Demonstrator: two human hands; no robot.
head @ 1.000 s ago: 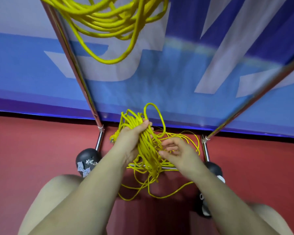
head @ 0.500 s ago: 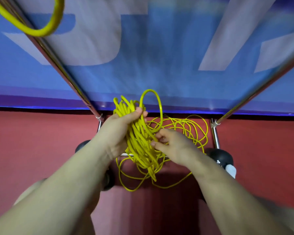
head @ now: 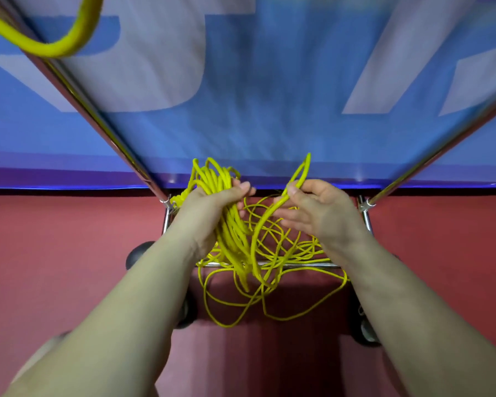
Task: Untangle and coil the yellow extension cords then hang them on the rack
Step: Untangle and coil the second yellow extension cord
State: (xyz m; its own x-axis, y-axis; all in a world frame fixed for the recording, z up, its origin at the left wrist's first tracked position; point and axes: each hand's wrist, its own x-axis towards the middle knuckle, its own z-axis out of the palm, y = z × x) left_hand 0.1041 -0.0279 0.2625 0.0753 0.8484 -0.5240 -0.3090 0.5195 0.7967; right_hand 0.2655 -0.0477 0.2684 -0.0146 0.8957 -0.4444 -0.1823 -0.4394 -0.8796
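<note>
Red floor [head: 55,267] below, blue-and-white banner [head: 269,96] behind a chrome-tube rack frame [head: 98,110]. Left hand [head: 209,213] grips the gathered bundle of yellow cord [head: 229,224], fingers and thumb wrapped round many strands at once. Right hand [head: 318,213] pinches a single loop [head: 298,179] between thumb and forefinger, other fingers loosely spread; the two hands are near each other, not touching.

Loose cord [head: 269,296] hangs tangled beneath both hands, draped over the low crossbar [head: 298,264] of the frame. A thicker yellow loop [head: 55,48] hangs at upper left, apparently already on the rack.

Handling judgement: cord looks thin, light and limp, with enough spring to hold open loops. Smooth jacket likely slips, so strands probably escape a slack grip. Best hold: whole bundle clamped mid-length in the left, one strand at a time fed by the right. Snag risk at the crossbar.
</note>
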